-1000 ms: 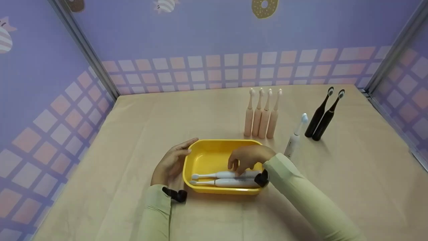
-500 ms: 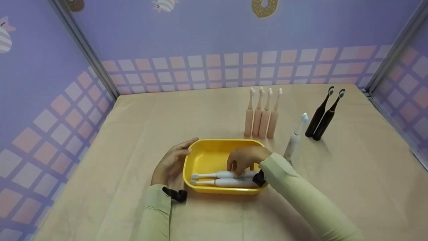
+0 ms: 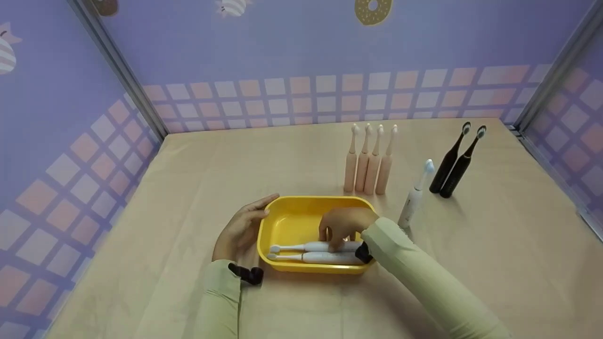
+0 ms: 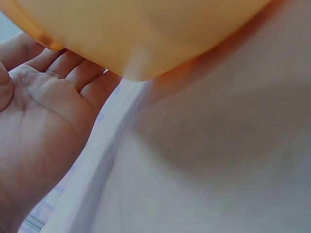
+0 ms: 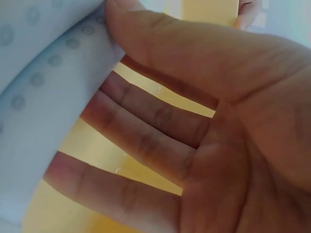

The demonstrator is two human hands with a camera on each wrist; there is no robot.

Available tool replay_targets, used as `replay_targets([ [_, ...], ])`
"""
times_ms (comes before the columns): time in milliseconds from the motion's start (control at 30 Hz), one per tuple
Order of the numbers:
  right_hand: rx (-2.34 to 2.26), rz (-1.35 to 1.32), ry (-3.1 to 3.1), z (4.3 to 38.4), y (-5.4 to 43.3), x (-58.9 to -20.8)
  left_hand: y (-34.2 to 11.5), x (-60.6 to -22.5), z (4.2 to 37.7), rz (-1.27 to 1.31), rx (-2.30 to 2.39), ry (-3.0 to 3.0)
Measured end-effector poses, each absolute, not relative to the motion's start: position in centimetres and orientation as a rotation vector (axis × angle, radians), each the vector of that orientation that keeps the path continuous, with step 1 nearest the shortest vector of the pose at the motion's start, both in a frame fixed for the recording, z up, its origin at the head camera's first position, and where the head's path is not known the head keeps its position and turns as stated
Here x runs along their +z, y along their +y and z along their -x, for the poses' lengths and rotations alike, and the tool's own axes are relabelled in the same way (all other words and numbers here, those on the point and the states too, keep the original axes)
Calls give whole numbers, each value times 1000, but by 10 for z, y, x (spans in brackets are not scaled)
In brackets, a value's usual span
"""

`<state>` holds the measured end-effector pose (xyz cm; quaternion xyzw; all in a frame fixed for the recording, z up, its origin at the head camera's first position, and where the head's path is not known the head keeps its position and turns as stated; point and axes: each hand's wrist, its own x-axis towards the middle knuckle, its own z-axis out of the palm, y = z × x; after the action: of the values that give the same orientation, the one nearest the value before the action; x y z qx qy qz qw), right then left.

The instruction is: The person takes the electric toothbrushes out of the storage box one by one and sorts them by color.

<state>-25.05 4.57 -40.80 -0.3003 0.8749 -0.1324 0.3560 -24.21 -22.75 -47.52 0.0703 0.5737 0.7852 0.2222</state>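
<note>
My left hand [image 3: 240, 230] holds the left side of a yellow plastic basin [image 3: 294, 268], thumb at the rim and fingers along the outer wall; the left wrist view shows the palm beside the basin wall [image 4: 141, 43]. Inside the basin, two white electric toothbrushes lie side by side, heads to the left. My right hand [image 3: 346, 223] reaches in from the right and pinches the handle of the farther white electric toothbrush [image 3: 315, 246]. The nearer one [image 3: 325, 257] lies against the front wall. In the right wrist view, thumb and fingertips touch white handles [image 5: 53, 73].
Several pink electric toothbrushes [image 3: 367, 172] stand upright in a row behind the basin. Another white toothbrush [image 3: 411, 205] stands right of the basin, with two black toothbrushes [image 3: 451, 169] behind it. Patterned walls [image 3: 301, 56] bound the cloth-covered table [image 3: 212, 165].
My right hand and forearm have shifted slightly left and lower over the toothbrushes, showing more of the standing white one's base. The left hand and basin stay in place.
</note>
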Motion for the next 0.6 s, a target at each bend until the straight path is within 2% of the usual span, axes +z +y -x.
replay_targets([
  [600, -338, 812, 2286, 249, 46, -410, -229, -477, 243, -225, 2173, 1569],
])
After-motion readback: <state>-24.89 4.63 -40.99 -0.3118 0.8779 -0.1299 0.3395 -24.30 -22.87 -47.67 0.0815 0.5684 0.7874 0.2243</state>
